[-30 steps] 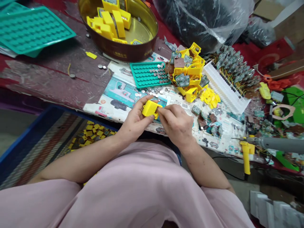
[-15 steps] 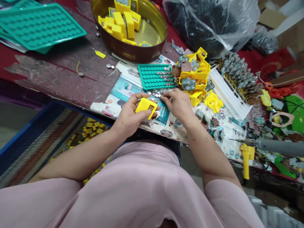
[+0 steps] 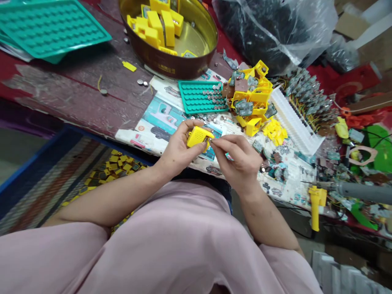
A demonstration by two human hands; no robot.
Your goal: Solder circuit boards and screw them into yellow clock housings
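My left hand (image 3: 181,148) is closed around a small yellow plastic case (image 3: 197,137) with speaker holes and an opening at its right end. At that opening, the thumb and forefinger of my right hand (image 3: 237,157) are pinched together; what they hold is too small to make out. Just beyond the hands lie loose button cells (image 3: 214,119) and a small green tray (image 3: 191,98), its right side partly filled with cells. A heap of open yellow cases with wires (image 3: 254,96) stands to the right of the tray.
A round tin (image 3: 171,70) of yellow cases stands at the back. Green trays (image 3: 52,28) lie back left. Right of the hands are yellow pieces (image 3: 275,132), a white rack (image 3: 297,122) and a soldering iron (image 3: 361,192). A blue-rimmed crate (image 3: 30,163) sits lower left.
My right hand has come from the loose cells back to the opening of the yellow case. My left hand has shifted slightly right with the case, still gripping it.
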